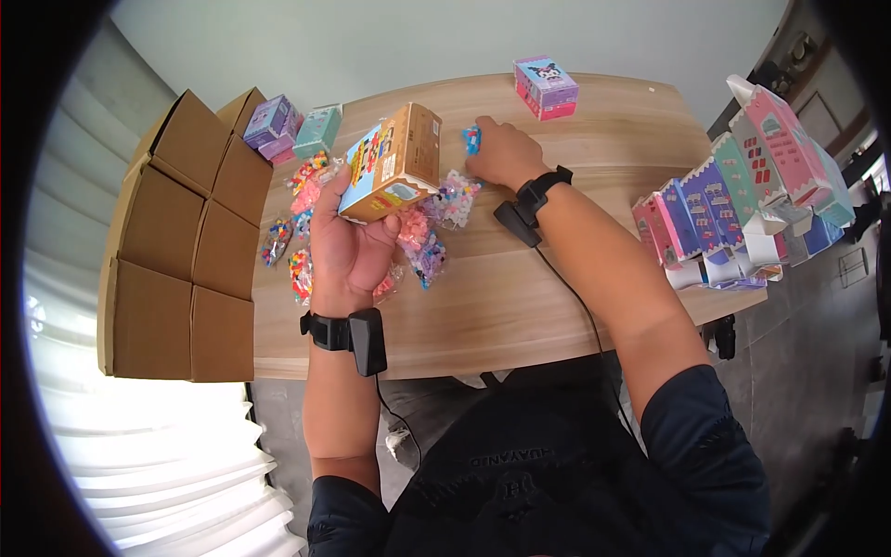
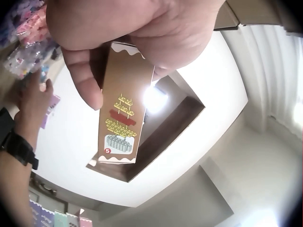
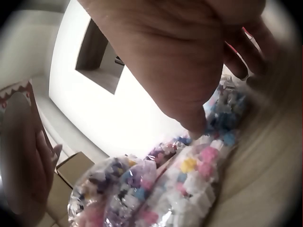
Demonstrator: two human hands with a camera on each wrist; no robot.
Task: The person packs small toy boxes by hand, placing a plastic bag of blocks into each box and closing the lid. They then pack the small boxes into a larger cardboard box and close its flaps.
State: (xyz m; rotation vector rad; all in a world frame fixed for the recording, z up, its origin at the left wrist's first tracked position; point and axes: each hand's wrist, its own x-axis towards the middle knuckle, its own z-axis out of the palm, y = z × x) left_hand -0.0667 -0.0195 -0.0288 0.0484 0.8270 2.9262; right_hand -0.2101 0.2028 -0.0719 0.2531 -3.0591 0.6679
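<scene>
A brown-orange printed box (image 1: 394, 162) is tilted above the table in the left hand (image 1: 348, 243), its fingers and thumb around the lower end. The left wrist view shows a narrow side of the box (image 2: 120, 94) with a yellow and red brick picture, under the palm (image 2: 132, 23). To the right, the right hand (image 1: 508, 156) pinches a small clear bag of blue pieces (image 1: 471, 140) low over the table. In the right wrist view the thumb of the right hand (image 3: 175, 61) lies against the blue pieces (image 3: 223, 124); the other fingertips are partly hidden.
Bags of coloured pieces (image 1: 427, 257) lie around and below the left hand. Brown cardboard compartments (image 1: 153, 232) stand at the left, small boxes (image 1: 318, 130) beside them. One purple-pink box (image 1: 546, 88) stands at the back; several opened boxes (image 1: 719, 218) line the right edge.
</scene>
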